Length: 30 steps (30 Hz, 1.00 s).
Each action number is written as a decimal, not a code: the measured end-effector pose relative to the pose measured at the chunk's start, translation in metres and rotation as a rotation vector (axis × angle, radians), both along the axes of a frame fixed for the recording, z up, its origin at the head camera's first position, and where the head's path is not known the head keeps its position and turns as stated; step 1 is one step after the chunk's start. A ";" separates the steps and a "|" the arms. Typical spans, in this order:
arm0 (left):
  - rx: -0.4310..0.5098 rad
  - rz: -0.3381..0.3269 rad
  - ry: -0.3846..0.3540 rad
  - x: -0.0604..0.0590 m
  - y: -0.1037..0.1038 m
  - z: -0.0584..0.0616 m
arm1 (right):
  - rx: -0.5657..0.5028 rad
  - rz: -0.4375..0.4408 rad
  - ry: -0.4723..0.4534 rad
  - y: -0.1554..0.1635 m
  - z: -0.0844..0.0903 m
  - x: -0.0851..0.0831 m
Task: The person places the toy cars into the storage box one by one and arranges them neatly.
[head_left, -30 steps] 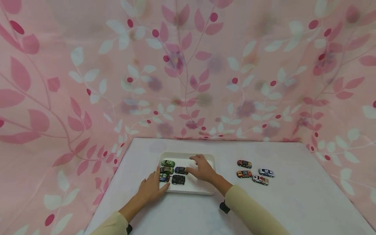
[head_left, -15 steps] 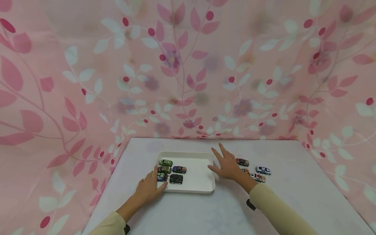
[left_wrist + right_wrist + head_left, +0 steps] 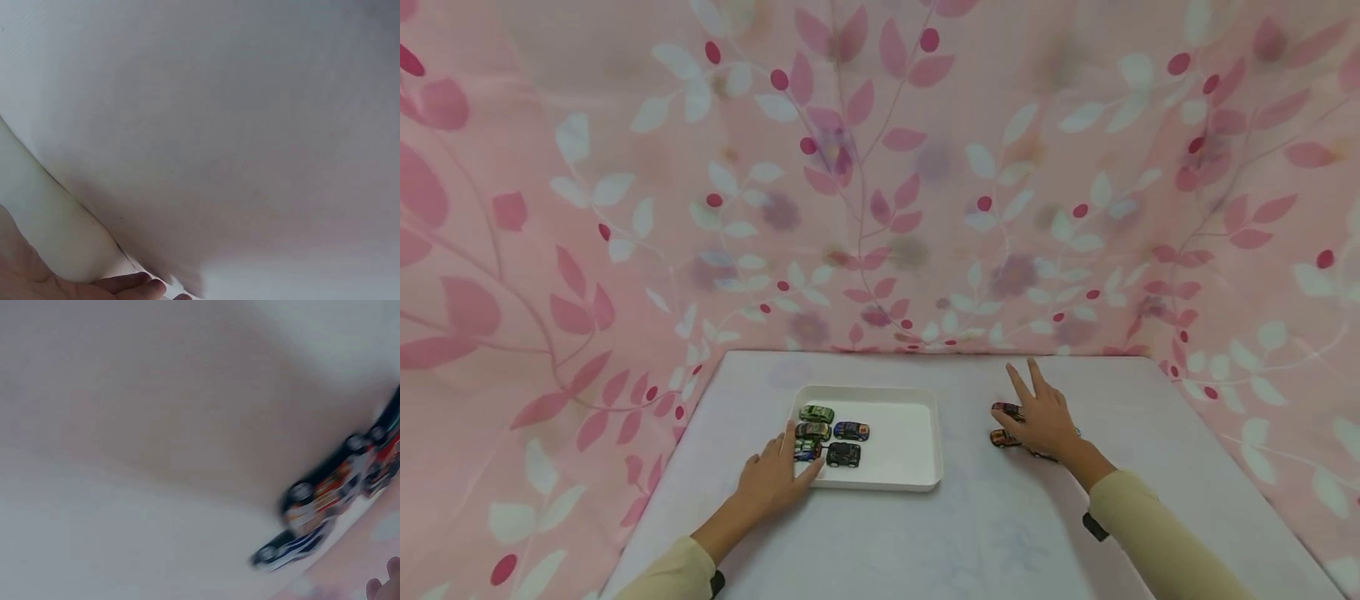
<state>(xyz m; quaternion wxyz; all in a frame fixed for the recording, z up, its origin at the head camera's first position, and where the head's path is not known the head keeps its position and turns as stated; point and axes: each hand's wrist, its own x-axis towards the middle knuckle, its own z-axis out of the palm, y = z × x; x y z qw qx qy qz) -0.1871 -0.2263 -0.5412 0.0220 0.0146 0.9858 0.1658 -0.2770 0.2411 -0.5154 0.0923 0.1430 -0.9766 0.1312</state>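
My left hand point(image 3: 769, 482) rests at the left front corner of a white tray point(image 3: 901, 437), fingers along the left side and thumb over the front rim. Toy cars sit at the tray's left: a green one point(image 3: 817, 414), a blue and orange one point(image 3: 852, 431) and a black one point(image 3: 843, 455) among them. To the right of the tray, my right hand point(image 3: 1047, 427) hovers over loose toy cars with its fingers spread, partly covering them. A dark red car point(image 3: 1007, 410) and an orange car point(image 3: 1002, 438) show beside its thumb. The right wrist view shows a multicoloured car point(image 3: 328, 490) close up.
A white cloth point(image 3: 970, 533) covers the table. Pink floral fabric point(image 3: 880, 208) hangs behind the table and along both sides. The tray's low rim stands between its cars and those on the cloth.
My right hand has let go of the blue and orange car in the tray and moved right, over the loose cars. My left hand stays at the tray's corner.
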 end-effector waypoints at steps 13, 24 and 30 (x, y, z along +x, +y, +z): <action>0.013 0.000 -0.002 -0.010 0.001 -0.004 | 0.054 -0.179 -0.065 0.070 -0.012 0.009; 0.011 -0.005 -0.003 -0.008 0.002 -0.004 | -0.029 -0.197 -0.214 0.093 -0.017 0.012; 0.001 -0.009 0.008 -0.013 0.000 -0.003 | -0.013 -0.205 -0.217 0.094 -0.015 0.011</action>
